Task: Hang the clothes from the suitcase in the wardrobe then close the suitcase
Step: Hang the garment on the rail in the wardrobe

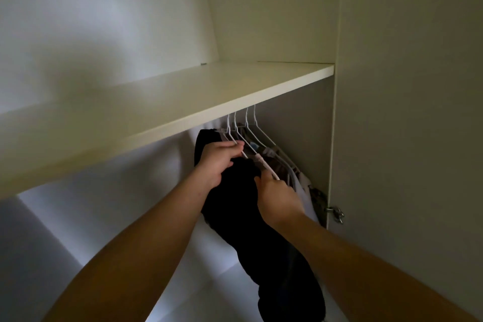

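Dark garment (235, 206) handled on its hanger (262, 163) inside the wardrobe (392, 86).
The hanger's near end is pinched by the right hand (278, 195), its upper part gripped by the left hand (220, 158); the garment, judged soft and light, is best steered by the stiff hanger. Farther right, other clothes (271, 150) are hung.

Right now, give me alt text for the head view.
Both hands hold a white hanger carrying a black garment under the wardrobe shelf, the left hand near its neck, the right hand on its sloping arm. Other hangers with clothes hang to their right.
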Tool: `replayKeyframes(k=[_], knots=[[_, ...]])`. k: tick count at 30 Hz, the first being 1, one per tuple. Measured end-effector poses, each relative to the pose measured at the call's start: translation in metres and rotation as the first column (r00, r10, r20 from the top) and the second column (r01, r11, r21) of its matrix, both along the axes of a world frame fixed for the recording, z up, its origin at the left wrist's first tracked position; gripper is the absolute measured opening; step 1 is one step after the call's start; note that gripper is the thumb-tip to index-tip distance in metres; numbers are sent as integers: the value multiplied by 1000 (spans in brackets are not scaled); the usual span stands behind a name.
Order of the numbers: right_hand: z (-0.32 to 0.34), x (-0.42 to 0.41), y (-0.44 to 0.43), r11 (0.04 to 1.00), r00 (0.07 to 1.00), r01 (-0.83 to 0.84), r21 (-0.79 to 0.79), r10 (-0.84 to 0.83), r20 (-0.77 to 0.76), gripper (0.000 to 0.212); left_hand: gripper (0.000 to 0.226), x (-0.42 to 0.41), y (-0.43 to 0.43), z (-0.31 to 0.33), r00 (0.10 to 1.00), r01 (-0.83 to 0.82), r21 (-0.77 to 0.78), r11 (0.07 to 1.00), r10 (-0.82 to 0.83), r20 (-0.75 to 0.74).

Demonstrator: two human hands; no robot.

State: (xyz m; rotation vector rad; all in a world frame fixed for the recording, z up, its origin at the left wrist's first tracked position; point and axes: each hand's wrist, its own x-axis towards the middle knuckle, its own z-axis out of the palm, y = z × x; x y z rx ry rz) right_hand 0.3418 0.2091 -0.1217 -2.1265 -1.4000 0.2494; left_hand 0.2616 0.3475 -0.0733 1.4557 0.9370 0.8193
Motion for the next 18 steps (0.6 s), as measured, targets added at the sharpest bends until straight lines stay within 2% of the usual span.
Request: replayKeyframes(k=[8,14,18], knots=[[14,11,49,999,999,34,-14,-34,-30,40,3,22,58,-7,999,29,-104,994,-26,34],[9,18,74,997,999,30,-77,-28,18,38,14,25,77,-18,999,26,-202,979,-17,43],[-2,26,86,995,999,31,-95,-28,37,38,10,25,86,-27,999,33,-238,971,-22,48]])
